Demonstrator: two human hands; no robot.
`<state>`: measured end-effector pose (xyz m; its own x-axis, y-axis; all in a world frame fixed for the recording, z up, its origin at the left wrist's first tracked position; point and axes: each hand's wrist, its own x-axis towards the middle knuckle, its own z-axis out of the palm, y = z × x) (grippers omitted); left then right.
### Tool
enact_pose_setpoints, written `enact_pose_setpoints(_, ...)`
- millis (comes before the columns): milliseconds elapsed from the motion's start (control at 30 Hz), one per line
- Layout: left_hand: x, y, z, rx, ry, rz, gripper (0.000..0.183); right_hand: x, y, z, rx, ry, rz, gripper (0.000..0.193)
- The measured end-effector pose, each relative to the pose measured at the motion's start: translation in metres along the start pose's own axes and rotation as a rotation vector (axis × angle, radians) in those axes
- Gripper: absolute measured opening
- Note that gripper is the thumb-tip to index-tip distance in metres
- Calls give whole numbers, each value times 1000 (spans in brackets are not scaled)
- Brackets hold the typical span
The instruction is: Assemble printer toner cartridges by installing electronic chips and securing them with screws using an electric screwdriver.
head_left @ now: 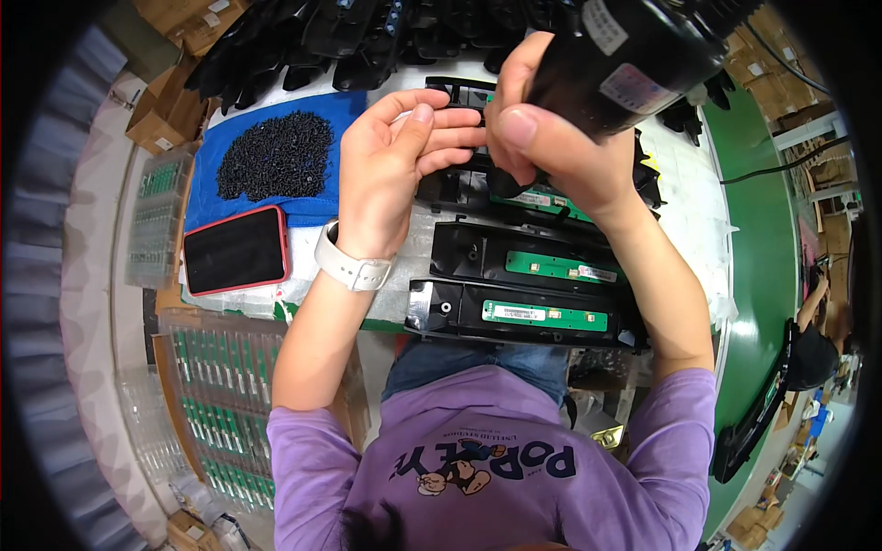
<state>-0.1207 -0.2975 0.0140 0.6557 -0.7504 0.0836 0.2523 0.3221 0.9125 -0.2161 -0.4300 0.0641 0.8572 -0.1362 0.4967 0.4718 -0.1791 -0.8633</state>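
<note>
My right hand [560,151] is wrapped round a black electric screwdriver [588,83], a thick cylinder with labels on its side, whose tip is hidden behind my fingers. Close beside it, my left hand [400,147] has its fingers stretched out toward the tool and its thumb bent over the palm; nothing in it can be made out. Under both hands lie long black plastic housings, partly covered. Nearer to me are two more black housings [450,248] side by side, each with a narrow green circuit board [588,320] inside.
Left of my hands, a heap of small black screws [276,156] lies on a blue cloth [207,170]. A red-edged phone [236,250] sits below it. Many black parts [367,46] crowd the table's far side. Clear trays of circuit boards [225,404] stand at lower left.
</note>
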Motion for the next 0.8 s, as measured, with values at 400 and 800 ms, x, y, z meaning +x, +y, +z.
enact_pose_setpoints(400, 2, -7, 6, -418, -157, -202, 38, 4, -31, -33, 450, -145, -310, 38)
enact_pose_setpoints(800, -4, -7, 13, 5, -322, -317, 30, -10, -32, -39, 415, 37, -317, 38)
